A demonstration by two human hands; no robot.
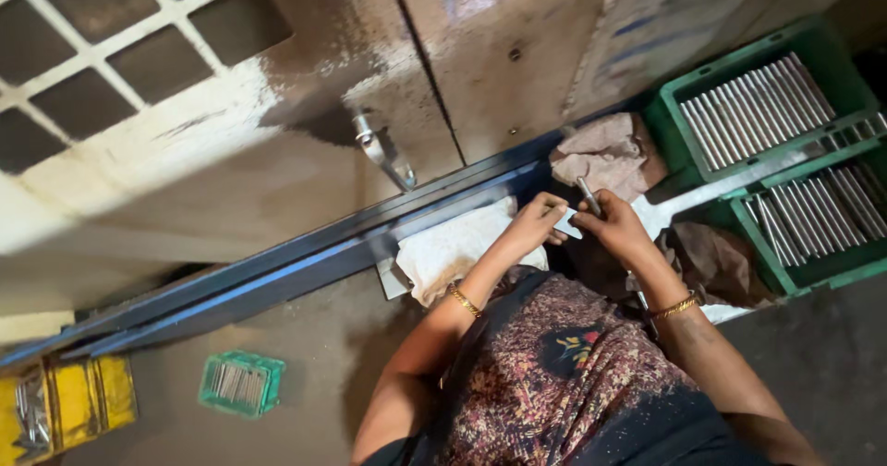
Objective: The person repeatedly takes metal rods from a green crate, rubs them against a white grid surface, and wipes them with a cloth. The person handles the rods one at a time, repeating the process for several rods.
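Patterned garment (564,374) nearest and cut off below, left hand (534,224) pinching small pale piece (566,222), right hand (614,226) gripping metal rod (588,194), its lower end hidden.

A big worn metal cabinet (277,152) with a grid window (111,50) and a door handle (383,152) stands on a dark, dusty floor (305,355) in dim yellow light.

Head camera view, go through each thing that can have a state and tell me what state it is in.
left hand: closed on a small pale flat piece
right hand: gripping a metal rod, tilted upward
upper green crate: filled with metal rods lying side by side
lower green crate: also filled with rods
small green basket: on the floor, holding rods
white cloth: spread flat
brown rag: crumpled
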